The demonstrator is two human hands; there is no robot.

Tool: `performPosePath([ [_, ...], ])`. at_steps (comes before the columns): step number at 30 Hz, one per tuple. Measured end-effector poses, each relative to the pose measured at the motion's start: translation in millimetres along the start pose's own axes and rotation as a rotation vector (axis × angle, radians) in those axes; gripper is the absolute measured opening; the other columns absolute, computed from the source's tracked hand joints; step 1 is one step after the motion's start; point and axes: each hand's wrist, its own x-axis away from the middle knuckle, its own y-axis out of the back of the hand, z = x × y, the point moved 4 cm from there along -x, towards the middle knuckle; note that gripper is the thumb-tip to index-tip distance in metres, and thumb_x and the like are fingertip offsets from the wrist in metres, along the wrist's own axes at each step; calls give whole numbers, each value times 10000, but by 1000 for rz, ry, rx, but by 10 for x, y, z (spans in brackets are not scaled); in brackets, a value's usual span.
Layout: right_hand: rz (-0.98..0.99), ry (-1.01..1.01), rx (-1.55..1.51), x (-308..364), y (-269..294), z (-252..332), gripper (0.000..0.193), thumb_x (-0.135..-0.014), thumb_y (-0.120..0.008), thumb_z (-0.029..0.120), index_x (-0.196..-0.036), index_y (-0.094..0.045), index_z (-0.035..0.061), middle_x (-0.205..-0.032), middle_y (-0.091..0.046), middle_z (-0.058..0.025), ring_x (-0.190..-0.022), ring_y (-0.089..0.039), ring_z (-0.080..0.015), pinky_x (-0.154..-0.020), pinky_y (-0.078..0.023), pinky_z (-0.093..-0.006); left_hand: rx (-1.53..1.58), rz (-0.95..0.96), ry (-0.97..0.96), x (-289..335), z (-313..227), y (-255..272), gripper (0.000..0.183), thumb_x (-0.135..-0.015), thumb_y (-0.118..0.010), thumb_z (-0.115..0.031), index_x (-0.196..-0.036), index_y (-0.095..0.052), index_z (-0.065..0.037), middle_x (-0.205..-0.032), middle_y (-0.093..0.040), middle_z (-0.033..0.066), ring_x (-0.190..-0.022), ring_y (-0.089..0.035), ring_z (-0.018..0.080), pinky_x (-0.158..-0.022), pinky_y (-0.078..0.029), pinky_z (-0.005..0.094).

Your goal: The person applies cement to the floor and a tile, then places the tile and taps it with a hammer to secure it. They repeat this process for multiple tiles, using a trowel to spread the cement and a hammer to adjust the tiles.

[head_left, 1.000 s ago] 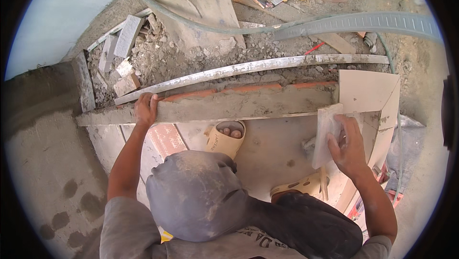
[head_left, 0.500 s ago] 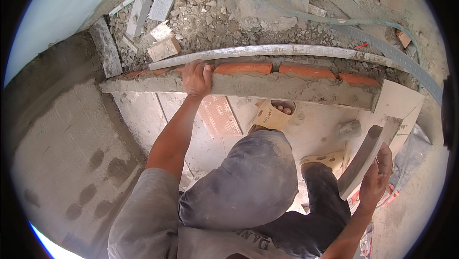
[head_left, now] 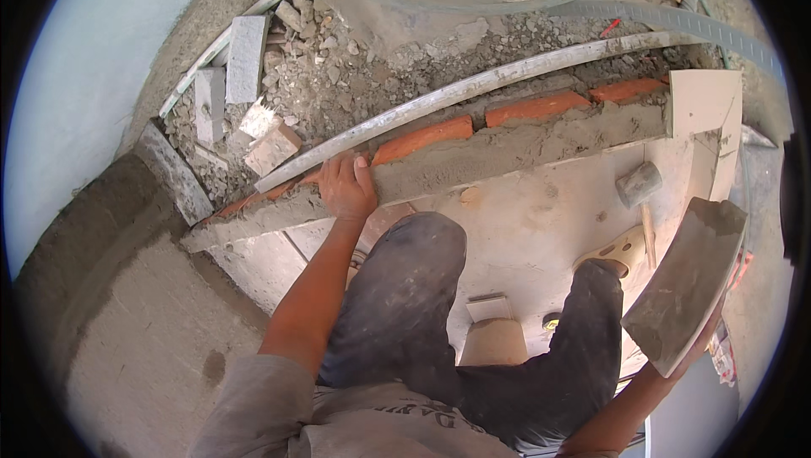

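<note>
A low wall of orange bricks [head_left: 422, 139], its near side coated in grey mortar [head_left: 473, 166], runs across in front of me. My left hand [head_left: 348, 188] rests on its top, fingers laid over the bricks beside the end of a long pale metal bar [head_left: 473, 86]. At the right, my right hand [head_left: 715, 323] holds a tile piece [head_left: 688, 285] from beneath by its outer edge. Grey mortar covers the face turned up, and the tile hides most of those fingers. A cream tile [head_left: 706, 101] stands against the wall's right end.
A mallet [head_left: 639, 185] with a wooden handle lies near my right foot. Rubble [head_left: 329, 61], stone offcuts [head_left: 247, 59] and a hose [head_left: 405, 3] lie beyond the wall. A mortar-coated ledge [head_left: 152, 297] is at left; a small tile piece [head_left: 490, 308] lies between my legs.
My view has turned, so the wall now slants up to the right. The tile piece has tipped to show its mortared face. My left hand stays on the wall; my left knee has shifted left.
</note>
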Motion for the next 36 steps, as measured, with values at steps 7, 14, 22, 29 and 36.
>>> performPosePath([
  [7, -474, -109, -1326, 1022, 277, 185, 478, -1048, -497, 281, -1454, -473, 29, -1370, -586, -146, -1206, -605, -269, -1028, -505, -415, -79, -7, -87, -122, -130, 72, 437, -1016, -473, -345, -901, -714, 1, -964, -693, 160, -889, -633, 391, -792, -478, 496],
  [14, -928, -354, -388, 3898, 849, 219, 350, -956, -633, 156, -1259, -569, -7, -953, -648, -38, -868, -619, -87, -741, -495, -249, -19, 147, -124, -258, -44, -1, 620, -1023, -395, -509, -986, -731, 11, -1037, -680, 245, -932, -638, 447, -812, -489, 537],
  [22, -980, -1026, 344, 6256, -963, -281, 356, -860, -672, 177, -1169, -593, 18, -902, -580, -148, -812, -557, -266, -731, -472, -389, 460, 351, -297, -671, 259, -262, 616, -976, -531, -490, -1019, -679, 106, -1011, -672, 281, -907, -617, 409, -832, -470, 489],
  [29, -871, -1068, 172, 5889, -1954, -338, 383, -920, -625, 175, -1264, -511, 53, -1097, -520, -252, -1022, -557, -481, -862, -486, -535, 322, 673, -307, -999, 1261, -139, 543, -969, -575, -378, -1150, -593, 134, -1073, -651, 292, -966, -627, 375, -906, -472, 460],
  [36, -278, -1070, 171, 6036, -2725, -306, 372, -884, -611, 156, -1229, -514, 57, -1125, -536, -257, -1049, -602, -454, -864, -521, -532, -33, 837, -419, -545, 1887, -359, 518, -976, -562, -358, -1167, -591, 124, -1128, -643, 293, -1036, -627, 380, -953, -468, 457],
])
